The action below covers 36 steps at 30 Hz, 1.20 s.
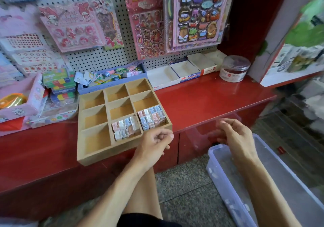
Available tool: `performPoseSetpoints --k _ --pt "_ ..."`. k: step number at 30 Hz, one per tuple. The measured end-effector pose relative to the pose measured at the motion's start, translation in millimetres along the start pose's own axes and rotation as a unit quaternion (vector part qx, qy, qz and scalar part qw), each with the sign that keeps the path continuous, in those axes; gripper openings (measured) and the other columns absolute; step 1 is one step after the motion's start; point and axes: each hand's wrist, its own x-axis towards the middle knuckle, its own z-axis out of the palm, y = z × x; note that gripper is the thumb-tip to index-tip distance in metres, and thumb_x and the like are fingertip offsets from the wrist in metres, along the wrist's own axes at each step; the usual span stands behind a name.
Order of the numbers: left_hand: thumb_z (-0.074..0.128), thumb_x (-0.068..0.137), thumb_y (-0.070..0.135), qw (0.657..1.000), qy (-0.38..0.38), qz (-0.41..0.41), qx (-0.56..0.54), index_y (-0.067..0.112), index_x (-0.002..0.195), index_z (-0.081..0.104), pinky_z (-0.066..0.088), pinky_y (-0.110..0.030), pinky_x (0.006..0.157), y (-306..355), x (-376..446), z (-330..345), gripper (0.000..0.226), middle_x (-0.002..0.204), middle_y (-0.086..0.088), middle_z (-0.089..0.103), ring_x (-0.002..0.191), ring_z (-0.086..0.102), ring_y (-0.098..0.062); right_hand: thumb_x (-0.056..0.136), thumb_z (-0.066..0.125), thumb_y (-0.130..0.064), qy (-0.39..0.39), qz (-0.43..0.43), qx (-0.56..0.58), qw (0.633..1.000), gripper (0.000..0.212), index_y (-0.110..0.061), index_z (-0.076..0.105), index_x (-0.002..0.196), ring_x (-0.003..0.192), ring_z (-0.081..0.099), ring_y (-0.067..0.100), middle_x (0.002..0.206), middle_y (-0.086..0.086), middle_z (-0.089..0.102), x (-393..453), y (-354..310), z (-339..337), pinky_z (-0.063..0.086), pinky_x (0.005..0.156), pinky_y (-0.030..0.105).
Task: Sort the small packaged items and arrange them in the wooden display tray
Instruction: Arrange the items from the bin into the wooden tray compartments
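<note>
I see my left hand (156,141) at the tray's (82,132) near right corner, fingers curled loosely inward; whether it holds anything I cannot tell. My right hand (235,135) hovers at 3 o'clock from the left, over the shelf (210,100) edge, fingers bent, blurred; its grip I cannot tell either.

The tray is wooden, nine compartments in a three-by-three grid, tilted clockwise on the red shelf. Small packets (127,127) in pink, blue and white fill the near-middle compartment. More packets (151,116) fill the near-right compartment.

A clear bin (228,188) sits on the floor at 5 o'clock from the tray. At 12 o'clock, a pegboard (112,55) carries sticker sheets. At 2 o'clock stands a jar (234,69).
</note>
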Motion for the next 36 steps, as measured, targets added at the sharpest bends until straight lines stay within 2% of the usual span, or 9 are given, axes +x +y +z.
performPoseSetpoints --k 4,9,15,19,24,26,29,32,36 --pt "0.061 0.094 0.020 0.998 -0.041 -0.043 -0.030 0.020 0.094 0.071 0.051 -0.021 0.057 4.7 -4.4 64.2 0.010 0.090 -0.007 0.070 0.067 0.065 -0.005 0.099 0.059 -0.024 0.030 -0.010 -0.039 0.999 0.009 -0.022 0.067 0.103 0.088 0.068 0.019 0.096 0.004 0.072 -12.7 22.5 -53.8 0.056 0.081 0.047" --pt "0.061 0.095 0.021 0.992 -0.099 -0.071 -0.015 0.022 0.087 0.071 0.047 -0.022 0.057 -0.8 6.0 141.5 0.013 0.080 0.001 0.069 0.065 0.063 -0.006 0.098 0.058 -0.025 0.090 0.030 -0.044 0.995 0.013 -0.020 0.067 0.105 0.088 0.067 0.016 0.098 -0.001 0.071 -21.7 65.6 -122.9 0.054 0.075 0.037" --pt "0.058 0.097 0.015 0.980 -0.183 -0.060 0.050 0.017 0.081 0.067 0.045 -0.016 0.052 -18.3 40.2 224.9 0.018 0.074 -0.001 0.065 0.057 0.058 -0.003 0.098 0.059 -0.030 0.156 0.115 -0.078 0.978 0.012 -0.022 0.066 0.105 0.089 0.066 0.020 0.096 -0.003 0.069 -21.0 138.3 -184.7 0.055 0.080 0.042" --pt "0.059 0.096 0.017 0.964 -0.233 -0.050 0.116 0.022 0.076 0.066 0.048 -0.021 0.058 -45.2 76.5 273.4 0.022 0.071 0.000 0.063 0.066 0.061 -0.015 0.100 0.057 -0.028 0.150 0.191 -0.115 0.963 0.011 -0.020 0.062 0.107 0.092 0.064 0.020 0.096 -0.001 0.068 -15.1 191.5 -205.5 0.053 0.087 0.043" --pt "0.058 0.096 0.025 0.922 -0.283 0.033 0.261 0.019 0.085 0.066 0.043 -0.025 0.069 -89.8 119.0 323.8 0.015 0.075 0.005 0.067 0.070 0.060 -0.005 0.101 0.055 -0.027 0.073 0.276 -0.193 0.939 0.028 -0.012 0.062 0.124 0.098 0.065 0.025 0.107 0.010 0.070 10.2 263.4 -211.4 0.049 0.083 0.037" --pt "0.058 0.096 0.026 0.902 -0.304 0.053 0.302 0.017 0.092 0.067 0.046 -0.028 0.074 -115.3 132.0 340.9 0.014 0.083 0.001 0.069 0.077 0.063 -0.013 0.101 0.055 -0.027 0.013 0.305 -0.218 0.927 0.035 -0.010 0.058 0.132 0.103 0.063 0.024 0.120 0.012 0.066 22.8 297.7 -207.6 0.046 0.084 0.032" --pt "0.054 0.094 0.037 0.871 -0.336 0.090 0.345 0.016 0.094 0.067 0.051 -0.039 0.081 -155.0 145.9 356.9 0.025 0.088 -0.002 0.067 0.087 0.065 -0.024 0.100 0.056 -0.028 -0.084 0.321 -0.294 0.896 0.040 -0.012 0.055 0.137 0.116 0.061 0.031 0.132 0.018 0.060 41.5 351.8 -201.4 0.048 0.097 0.039" --pt "0.048 0.092 0.045 0.854 -0.335 0.118 0.380 0.020 0.098 0.066 0.051 -0.040 0.079 -177.9 145.5 360.1 0.031 0.094 0.000 0.067 0.093 0.064 -0.025 0.097 0.059 -0.032 -0.177 0.277 -0.393 0.859 0.046 -0.020 0.053 0.141 0.122 0.054 0.040 0.135 0.019 0.054 58.4 395.2 -194.2 0.044 0.101 0.041" --pt "0.047 0.096 0.046 0.828 -0.261 0.184 0.462 0.023 0.106 0.063 0.047 -0.039 0.068 -186.9 136.2 365.2 0.030 0.099 0.002 0.069 0.092 0.065 -0.029 0.095 0.057 -0.038 -0.296 0.159 -0.480 0.810 0.058 -0.037 0.039 0.150 0.136 0.036 0.035 0.153 0.007 0.036 81.0 430.2 -174.1 0.039 0.106 0.049"
